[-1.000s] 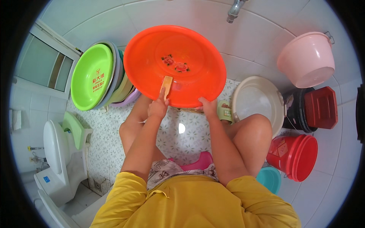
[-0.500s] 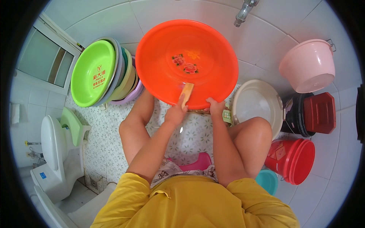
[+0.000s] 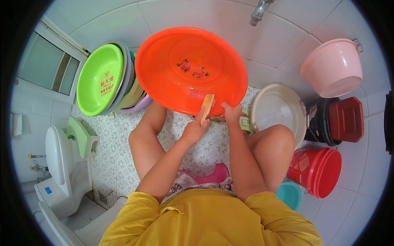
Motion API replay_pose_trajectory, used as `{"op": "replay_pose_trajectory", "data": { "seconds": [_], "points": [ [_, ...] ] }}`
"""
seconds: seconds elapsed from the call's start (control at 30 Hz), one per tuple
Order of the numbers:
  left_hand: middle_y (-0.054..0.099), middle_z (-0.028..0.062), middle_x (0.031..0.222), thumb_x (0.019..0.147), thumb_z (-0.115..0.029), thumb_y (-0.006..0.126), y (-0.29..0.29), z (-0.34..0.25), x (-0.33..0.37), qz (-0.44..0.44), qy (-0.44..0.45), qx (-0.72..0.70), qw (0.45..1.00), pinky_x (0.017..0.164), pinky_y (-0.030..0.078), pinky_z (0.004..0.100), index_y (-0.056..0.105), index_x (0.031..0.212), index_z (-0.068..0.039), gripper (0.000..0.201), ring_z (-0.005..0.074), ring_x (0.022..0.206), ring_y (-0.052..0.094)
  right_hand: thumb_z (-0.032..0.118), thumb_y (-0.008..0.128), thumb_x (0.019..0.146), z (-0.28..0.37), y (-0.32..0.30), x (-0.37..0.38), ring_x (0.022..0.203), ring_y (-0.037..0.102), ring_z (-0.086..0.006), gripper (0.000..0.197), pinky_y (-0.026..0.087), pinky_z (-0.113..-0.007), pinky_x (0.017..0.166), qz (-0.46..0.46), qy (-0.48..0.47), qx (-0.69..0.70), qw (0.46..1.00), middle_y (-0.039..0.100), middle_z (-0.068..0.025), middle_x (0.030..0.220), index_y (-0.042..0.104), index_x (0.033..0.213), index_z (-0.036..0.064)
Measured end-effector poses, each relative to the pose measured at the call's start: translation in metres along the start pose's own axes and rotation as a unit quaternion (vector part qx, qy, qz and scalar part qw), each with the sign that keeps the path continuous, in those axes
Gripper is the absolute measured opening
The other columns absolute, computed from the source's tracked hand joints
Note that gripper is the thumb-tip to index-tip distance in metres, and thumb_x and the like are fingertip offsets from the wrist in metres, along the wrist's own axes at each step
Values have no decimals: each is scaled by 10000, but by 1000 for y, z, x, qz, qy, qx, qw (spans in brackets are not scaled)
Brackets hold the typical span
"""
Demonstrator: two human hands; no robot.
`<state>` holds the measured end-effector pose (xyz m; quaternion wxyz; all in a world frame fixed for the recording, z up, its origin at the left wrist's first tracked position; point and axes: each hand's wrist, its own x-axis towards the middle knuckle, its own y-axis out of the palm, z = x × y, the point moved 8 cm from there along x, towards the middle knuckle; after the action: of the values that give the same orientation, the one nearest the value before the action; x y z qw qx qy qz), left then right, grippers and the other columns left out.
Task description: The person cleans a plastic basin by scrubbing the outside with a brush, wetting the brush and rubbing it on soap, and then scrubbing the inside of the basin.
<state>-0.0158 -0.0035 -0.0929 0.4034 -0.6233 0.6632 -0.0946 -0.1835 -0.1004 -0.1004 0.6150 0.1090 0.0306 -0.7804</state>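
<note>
The big basin stands tilted just behind both hands. The left hand holds a brush against its lower rim, and the right hand grips this rim just beside. Left of the hands a stack of basins leans on the wall, and further left stands a toilet. Right of the hands lies a wide basin, then buckets. A tap is on the wall behind.

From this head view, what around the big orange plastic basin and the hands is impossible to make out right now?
- Left hand palm side: its grip on the tan wooden brush is hidden by the hand's back.
- Big orange plastic basin lower rim: covered by the right hand.
- Green object: mostly behind the right wrist.
- Metal tap: cut by the top edge.
</note>
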Motion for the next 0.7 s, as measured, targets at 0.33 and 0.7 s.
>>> {"op": "replay_pose_trajectory", "data": {
  "seconds": [0.33,0.7],
  "points": [
    [631,240,885,896,-405,453,-64,47,3,-88,-65,195,975,710,462,486,173,1431,-267,619,416,802,609,14,604,675,2,3,-2,437,567,-185,241,443,-276,328,19,12,4,1000,634,-133,745,591,892,-89],
    [637,243,866,898,-368,459,-1,14,-19,-19,2,11,1000,706,478,452,185,1432,-287,606,424,785,609,26,628,677,-3,-2,-4,434,565,-189,249,443,-268,324,-6,44,19,999,635,-143,766,593,893,-93]
  ]
}}
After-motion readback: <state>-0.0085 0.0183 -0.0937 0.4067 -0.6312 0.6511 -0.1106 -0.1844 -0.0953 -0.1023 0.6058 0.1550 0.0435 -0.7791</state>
